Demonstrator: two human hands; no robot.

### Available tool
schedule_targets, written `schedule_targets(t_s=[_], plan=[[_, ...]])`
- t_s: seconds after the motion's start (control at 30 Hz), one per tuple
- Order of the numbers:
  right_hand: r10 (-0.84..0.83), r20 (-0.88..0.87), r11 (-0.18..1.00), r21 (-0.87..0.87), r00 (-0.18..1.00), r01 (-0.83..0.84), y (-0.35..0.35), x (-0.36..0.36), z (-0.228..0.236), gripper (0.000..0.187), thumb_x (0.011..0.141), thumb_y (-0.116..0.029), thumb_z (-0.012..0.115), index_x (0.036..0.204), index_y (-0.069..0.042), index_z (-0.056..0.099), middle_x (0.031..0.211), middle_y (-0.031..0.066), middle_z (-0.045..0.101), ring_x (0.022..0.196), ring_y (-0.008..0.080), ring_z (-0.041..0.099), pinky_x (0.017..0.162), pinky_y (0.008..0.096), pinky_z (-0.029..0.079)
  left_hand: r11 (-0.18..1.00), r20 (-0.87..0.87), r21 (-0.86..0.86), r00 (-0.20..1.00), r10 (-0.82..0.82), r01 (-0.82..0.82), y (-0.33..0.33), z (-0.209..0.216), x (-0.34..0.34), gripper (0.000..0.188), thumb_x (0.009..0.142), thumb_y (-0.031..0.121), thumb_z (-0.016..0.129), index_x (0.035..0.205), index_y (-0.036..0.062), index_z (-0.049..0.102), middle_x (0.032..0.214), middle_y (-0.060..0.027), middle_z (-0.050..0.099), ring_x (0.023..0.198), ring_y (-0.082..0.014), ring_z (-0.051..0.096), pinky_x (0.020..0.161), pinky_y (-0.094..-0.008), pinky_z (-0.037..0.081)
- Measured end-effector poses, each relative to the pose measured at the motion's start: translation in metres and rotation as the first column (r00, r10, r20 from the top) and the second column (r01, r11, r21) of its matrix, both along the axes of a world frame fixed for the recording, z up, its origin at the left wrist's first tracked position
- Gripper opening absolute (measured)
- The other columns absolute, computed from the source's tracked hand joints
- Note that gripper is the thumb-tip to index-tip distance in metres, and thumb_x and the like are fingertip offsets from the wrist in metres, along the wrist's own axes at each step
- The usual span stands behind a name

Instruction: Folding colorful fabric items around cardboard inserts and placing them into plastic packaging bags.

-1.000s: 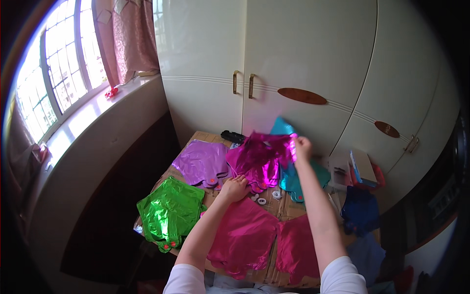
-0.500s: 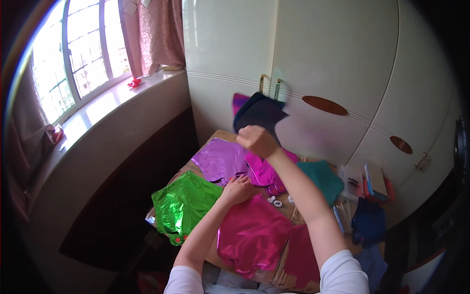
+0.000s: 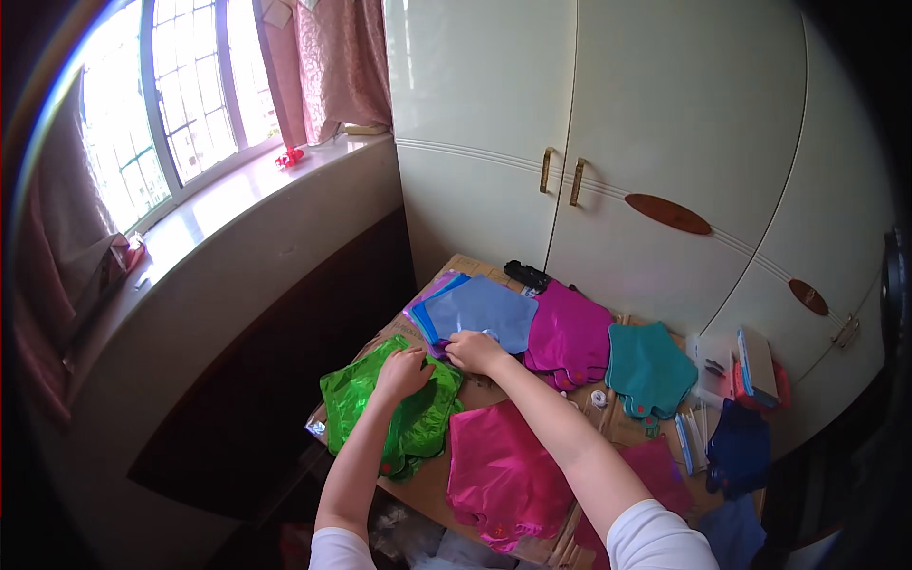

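Observation:
My left hand (image 3: 404,372) is over a shiny green foil sheet pile (image 3: 356,397), its bent fingers closed at the upper part of the foil. Just right of it, my right hand (image 3: 475,351) has its fingers closed at the near edge of a blue-grey sheet (image 3: 486,309). That sheet lies on brighter blue and purple ones whose edges show at the left. Part of what both sets of fingertips touch is hidden. Nearest to me on the table lies a pink-red foil stack (image 3: 503,465) with a scalloped lower end.
Magenta (image 3: 570,332) and teal (image 3: 651,366) stacks lie to the right, near a small white roll (image 3: 598,399). Dark blue sheets (image 3: 739,451) and a red box (image 3: 774,388) occupy the right end. A black object (image 3: 525,275) sits at the back before a white cabinet (image 3: 655,104).
My right hand has lowered the dark sheets from the air onto the purple stack, where a blue-grey face now shows. My left hand has moved left onto the green foil. The view has shifted slightly.

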State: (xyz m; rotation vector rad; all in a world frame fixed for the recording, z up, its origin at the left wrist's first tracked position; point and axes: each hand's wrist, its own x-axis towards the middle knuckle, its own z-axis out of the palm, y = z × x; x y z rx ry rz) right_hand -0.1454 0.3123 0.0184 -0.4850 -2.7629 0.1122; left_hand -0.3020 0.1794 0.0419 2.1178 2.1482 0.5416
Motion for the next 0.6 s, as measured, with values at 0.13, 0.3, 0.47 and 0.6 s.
schedule_targets(t_s=[0.13, 0.3, 0.47, 0.6], plan=[[-0.125, -0.154, 0.992, 0.016, 0.98, 0.129, 0.01, -0.007, -0.021, 0.017, 0.08, -0.025, 0.061, 0.079, -0.009, 0.068, 0.079, 0.0084, 0.064, 0.081, 0.0296, 0.064, 0.073, 0.0414, 0.052, 1.0, 0.022, -0.009, 1.0, -0.001, 0.001, 0.009, -0.001, 0.003, 0.034, 0.083, 0.03, 0.061, 0.099, 0.0009, 0.065, 0.102, -0.0158, 0.065, 0.099, -0.0319, 0.06, 0.091, -0.0425, 0.044], [-0.353, -0.229, 0.88, -0.412, 0.907, 0.239, 0.015, -0.006, -0.011, 0.019, 0.076, -0.026, 0.069, 0.084, -0.009, 0.073, 0.082, 0.0116, 0.069, 0.077, 0.0278, 0.067, 0.071, 0.0368, 0.053, 0.987, 0.096, 0.159, 0.995, -0.029, 0.013, 0.013, -0.016, 0.003, 0.041, 0.082, 0.027, 0.062, 0.114, 0.0014, 0.059, 0.113, -0.0185, 0.061, 0.107, -0.0329, 0.058, 0.094, -0.0425, 0.044], [-0.469, -0.259, 0.722, -0.663, 0.844, 0.198, 0.02, -0.008, -0.015, 0.023, 0.071, -0.03, 0.076, 0.082, -0.01, 0.074, 0.078, 0.0103, 0.07, 0.074, 0.0255, 0.068, 0.069, 0.0354, 0.053, 0.965, 0.0, 0.228, 0.991, -0.133, 0.13, 0.027, -0.035, -0.003, 0.042, 0.086, 0.028, 0.059, 0.118, 0.0009, 0.054, 0.127, -0.021, 0.054, 0.12, -0.0333, 0.05, 0.101, -0.0427, 0.04], [-0.539, -0.333, 0.681, -0.713, 0.773, 0.169, 0.032, -0.008, -0.018, 0.026, 0.072, -0.029, 0.077, 0.081, -0.005, 0.072, 0.077, 0.0101, 0.07, 0.071, 0.0192, 0.067, 0.066, 0.032, 0.051, 0.991, -0.01, 0.043, 0.992, -0.125, 0.125, 0.036, -0.036, -0.003, 0.039, 0.09, 0.032, 0.053, 0.114, 0.0011, 0.054, 0.129, -0.0215, 0.053, 0.123, -0.0352, 0.048, 0.104, -0.0435, 0.037]])
